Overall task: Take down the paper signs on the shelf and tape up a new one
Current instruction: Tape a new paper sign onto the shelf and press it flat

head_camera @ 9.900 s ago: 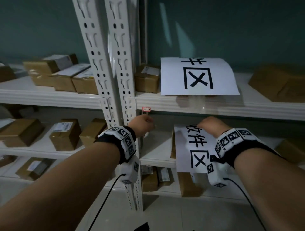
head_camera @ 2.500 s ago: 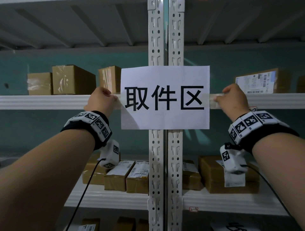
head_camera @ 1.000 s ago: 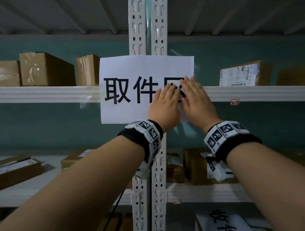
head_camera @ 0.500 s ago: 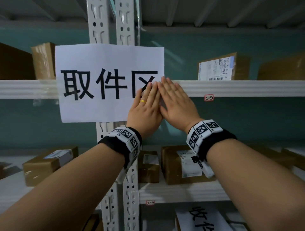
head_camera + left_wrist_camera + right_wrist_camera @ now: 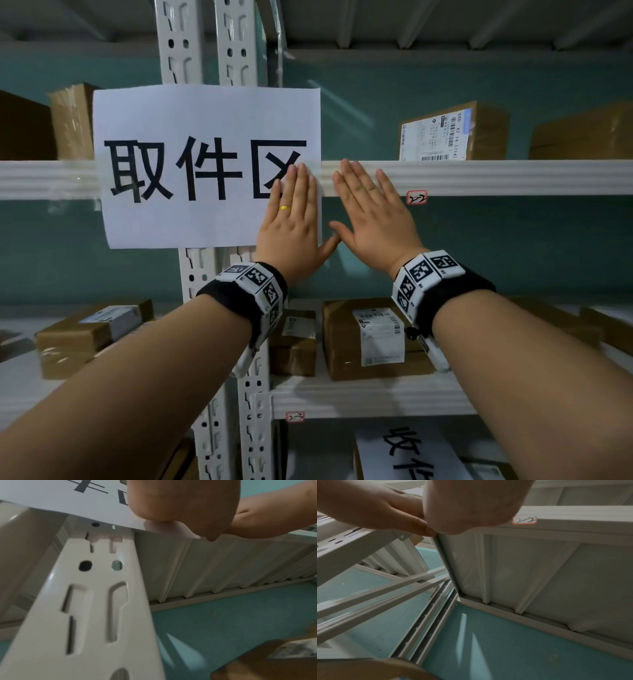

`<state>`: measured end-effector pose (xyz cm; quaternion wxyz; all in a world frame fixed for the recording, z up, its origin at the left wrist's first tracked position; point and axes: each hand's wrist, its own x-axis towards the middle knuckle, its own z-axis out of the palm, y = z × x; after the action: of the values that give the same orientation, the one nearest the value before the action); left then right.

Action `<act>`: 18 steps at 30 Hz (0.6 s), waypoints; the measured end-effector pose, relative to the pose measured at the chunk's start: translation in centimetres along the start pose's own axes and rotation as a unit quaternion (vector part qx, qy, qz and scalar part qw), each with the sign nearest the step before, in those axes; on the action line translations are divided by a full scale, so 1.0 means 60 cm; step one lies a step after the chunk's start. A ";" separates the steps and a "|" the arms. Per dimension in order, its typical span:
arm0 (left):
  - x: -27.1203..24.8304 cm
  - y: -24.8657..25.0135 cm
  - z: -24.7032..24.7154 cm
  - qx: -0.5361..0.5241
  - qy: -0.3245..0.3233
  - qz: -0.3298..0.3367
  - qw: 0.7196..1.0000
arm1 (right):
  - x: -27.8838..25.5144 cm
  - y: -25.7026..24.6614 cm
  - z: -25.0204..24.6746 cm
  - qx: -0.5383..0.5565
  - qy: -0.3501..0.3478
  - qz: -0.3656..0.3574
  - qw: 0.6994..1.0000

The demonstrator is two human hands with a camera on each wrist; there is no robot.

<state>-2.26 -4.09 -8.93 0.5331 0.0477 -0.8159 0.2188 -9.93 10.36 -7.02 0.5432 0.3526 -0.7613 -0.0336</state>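
A white paper sign [image 5: 191,164] with large black characters hangs across the shelf's front rail [image 5: 513,176] and the upright posts [image 5: 239,51]. My left hand [image 5: 294,212] lies flat, fingers straight, pressing the sign's right edge against the rail. Just right of the sign, my right hand [image 5: 370,209] lies flat on the rail with fingers straight. The thumbs nearly touch below. The left wrist view shows the sign's lower edge [image 5: 68,500] under my palm [image 5: 180,504]. Any tape under the hands is hidden.
Cardboard parcels [image 5: 452,132] stand on the upper shelf and others [image 5: 373,337] on the shelf below. Another paper sign [image 5: 407,452] lies on the lowest shelf at the bottom right. A small red-edged label [image 5: 416,197] is stuck on the rail beside my right hand.
My two hands, side by side on the sign's right edge half a second ago, have parted slightly. The right hand has slid rightward along the rail off the paper.
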 end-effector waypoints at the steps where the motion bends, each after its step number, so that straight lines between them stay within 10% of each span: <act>1: 0.002 0.002 -0.001 0.002 0.009 0.017 1.000 | -0.002 0.004 0.000 -0.001 -0.001 0.001 1.000; 18: 0.004 -0.037 -0.018 0.033 -0.018 0.003 0.999 | 0.017 -0.010 -0.011 -0.005 0.006 -0.043 0.999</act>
<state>-0.75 -5.60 -7.69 0.5156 0.0672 -0.8179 0.2464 -9.22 9.55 -6.19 0.5474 0.3824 -0.7421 -0.0580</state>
